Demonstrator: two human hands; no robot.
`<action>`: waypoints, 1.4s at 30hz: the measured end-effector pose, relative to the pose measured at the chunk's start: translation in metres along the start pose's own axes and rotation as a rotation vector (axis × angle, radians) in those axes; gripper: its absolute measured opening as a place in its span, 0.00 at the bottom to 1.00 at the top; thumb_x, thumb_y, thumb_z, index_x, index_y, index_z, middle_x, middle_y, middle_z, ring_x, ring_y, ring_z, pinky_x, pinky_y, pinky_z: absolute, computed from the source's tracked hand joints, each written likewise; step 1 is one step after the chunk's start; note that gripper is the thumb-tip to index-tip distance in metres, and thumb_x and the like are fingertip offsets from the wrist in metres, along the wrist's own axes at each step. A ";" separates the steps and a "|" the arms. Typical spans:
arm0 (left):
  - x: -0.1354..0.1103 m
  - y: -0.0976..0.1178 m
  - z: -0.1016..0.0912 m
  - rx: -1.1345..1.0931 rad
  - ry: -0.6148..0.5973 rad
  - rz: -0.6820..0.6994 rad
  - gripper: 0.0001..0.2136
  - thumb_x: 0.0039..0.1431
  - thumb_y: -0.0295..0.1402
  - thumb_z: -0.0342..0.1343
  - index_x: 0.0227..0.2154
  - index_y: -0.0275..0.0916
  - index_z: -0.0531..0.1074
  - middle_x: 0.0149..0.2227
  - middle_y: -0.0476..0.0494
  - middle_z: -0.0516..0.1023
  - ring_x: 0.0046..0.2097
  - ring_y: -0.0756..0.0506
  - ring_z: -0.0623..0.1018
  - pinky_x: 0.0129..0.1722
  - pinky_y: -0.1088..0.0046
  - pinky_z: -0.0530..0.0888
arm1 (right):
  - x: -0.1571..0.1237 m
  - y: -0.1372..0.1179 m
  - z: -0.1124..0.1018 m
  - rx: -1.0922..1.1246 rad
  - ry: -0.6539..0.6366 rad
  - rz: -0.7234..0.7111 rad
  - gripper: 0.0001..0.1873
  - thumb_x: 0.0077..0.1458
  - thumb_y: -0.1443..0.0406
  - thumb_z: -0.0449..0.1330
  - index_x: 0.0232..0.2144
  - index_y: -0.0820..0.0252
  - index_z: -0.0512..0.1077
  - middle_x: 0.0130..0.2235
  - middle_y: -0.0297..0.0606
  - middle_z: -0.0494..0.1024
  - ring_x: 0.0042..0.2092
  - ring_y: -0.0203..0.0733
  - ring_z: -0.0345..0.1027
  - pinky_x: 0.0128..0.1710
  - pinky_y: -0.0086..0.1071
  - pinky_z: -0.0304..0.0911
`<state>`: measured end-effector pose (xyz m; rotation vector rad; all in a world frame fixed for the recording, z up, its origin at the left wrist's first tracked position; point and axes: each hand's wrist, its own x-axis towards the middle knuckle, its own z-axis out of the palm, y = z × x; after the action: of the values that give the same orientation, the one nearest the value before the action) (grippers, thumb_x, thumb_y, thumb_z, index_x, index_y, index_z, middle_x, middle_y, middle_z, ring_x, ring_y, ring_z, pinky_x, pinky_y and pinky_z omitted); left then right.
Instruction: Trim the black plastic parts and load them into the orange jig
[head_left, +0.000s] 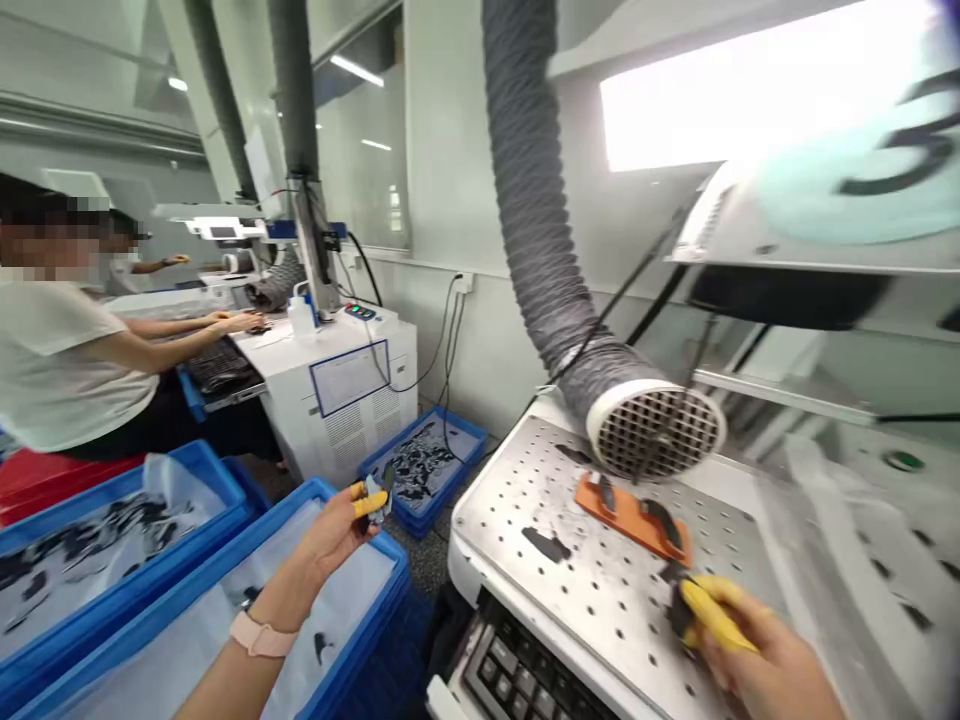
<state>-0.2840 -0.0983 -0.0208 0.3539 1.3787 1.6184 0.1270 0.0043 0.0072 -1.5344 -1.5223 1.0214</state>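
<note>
My left hand [341, 530], with yellow finger covers and a pink wristband, is raised over a lined blue crate [397, 560]. Its fingers pinch a few small dark and grey flat pieces [384, 495]. At the lower right, my right hand [757, 640], also in yellow finger covers, grips a small dark piece [681, 612] over the perforated metal plate [592, 625]. Just beyond those fingertips lies an orange holder [626, 522] with dark pieces on it. Another dark flat piece [546, 545] lies on the plate to its left.
A grey hose [536, 200] ends in a grille [656, 430] above the holder. Below the plate's front edge is a keyboard [517, 665]. Blue crates [217, 480] with dark pieces stand left and on the floor. A co-worker [67, 340] sits at another machine.
</note>
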 end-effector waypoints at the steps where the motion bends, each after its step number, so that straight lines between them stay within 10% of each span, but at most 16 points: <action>1: -0.005 0.013 0.025 0.015 -0.092 0.026 0.13 0.40 0.29 0.67 0.28 0.37 0.68 0.25 0.52 0.69 0.23 0.55 0.67 0.19 0.81 0.63 | 0.001 -0.002 0.000 0.029 -0.031 0.001 0.20 0.45 0.55 0.59 0.38 0.61 0.69 0.20 0.32 0.70 0.17 0.35 0.55 0.16 0.28 0.51; 5: -0.018 0.036 0.118 0.384 -0.457 0.137 0.16 0.40 0.38 0.66 0.26 0.38 0.65 0.23 0.54 0.65 0.23 0.54 0.65 0.19 0.79 0.62 | 0.003 -0.004 0.004 0.129 -0.105 -0.131 0.15 0.50 0.54 0.57 0.31 0.60 0.68 0.21 0.33 0.69 0.24 0.38 0.62 0.24 0.28 0.57; 12: -0.003 0.016 0.207 1.076 -0.382 0.322 0.16 0.33 0.31 0.67 0.27 0.37 0.67 0.22 0.51 0.68 0.24 0.48 0.68 0.22 0.74 0.62 | 0.000 -0.001 0.005 0.230 -0.137 -0.156 0.14 0.54 0.55 0.56 0.27 0.59 0.64 0.21 0.31 0.68 0.21 0.34 0.58 0.19 0.26 0.50; 22: -0.053 0.005 0.244 1.405 -0.397 0.651 0.05 0.50 0.32 0.53 0.21 0.39 0.68 0.30 0.39 0.76 0.35 0.40 0.74 0.29 0.70 0.62 | 0.000 -0.005 0.003 0.341 -0.106 -0.161 0.12 0.52 0.57 0.57 0.26 0.60 0.63 0.20 0.30 0.67 0.19 0.31 0.56 0.18 0.24 0.48; 30: -0.085 -0.079 0.292 0.645 -0.765 0.158 0.01 0.48 0.29 0.48 0.24 0.40 0.63 0.21 0.52 0.66 0.18 0.51 0.66 0.15 0.77 0.60 | 0.002 -0.006 -0.003 0.592 0.035 -0.064 0.18 0.46 0.51 0.59 0.24 0.60 0.63 0.16 0.28 0.64 0.14 0.28 0.48 0.13 0.23 0.40; 42: -0.080 -0.103 0.280 0.383 -0.740 0.283 0.01 0.48 0.27 0.54 0.24 0.36 0.67 0.24 0.52 0.69 0.26 0.53 0.66 0.24 0.79 0.63 | -0.003 -0.008 0.001 0.583 -0.007 -0.079 0.13 0.48 0.57 0.58 0.24 0.60 0.62 0.17 0.27 0.65 0.15 0.27 0.49 0.14 0.22 0.44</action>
<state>0.0072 -0.0001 0.0060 1.2808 1.0653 1.2195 0.1233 0.0018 0.0144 -1.0517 -1.1367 1.2817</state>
